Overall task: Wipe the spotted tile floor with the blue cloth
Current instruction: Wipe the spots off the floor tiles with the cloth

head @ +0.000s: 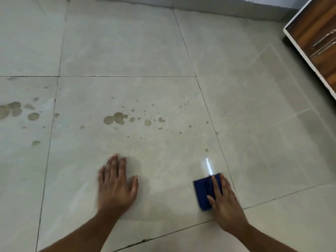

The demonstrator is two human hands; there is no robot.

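Note:
The pale tile floor fills the view, and brownish spots are scattered across its middle and left. A folded blue cloth lies flat on the tile at the lower right. My right hand presses down on the cloth with straight fingers and covers its right half. My left hand rests flat on the bare tile to the left, fingers spread, well short of the spots. A bright streak of light glints on the floor just beyond the cloth.
A wooden cabinet with a white edge and metal handles stands at the upper right. The base of a grey wall runs along the top. More large spots mark the tile at the far left. Dark grout lines cross the floor.

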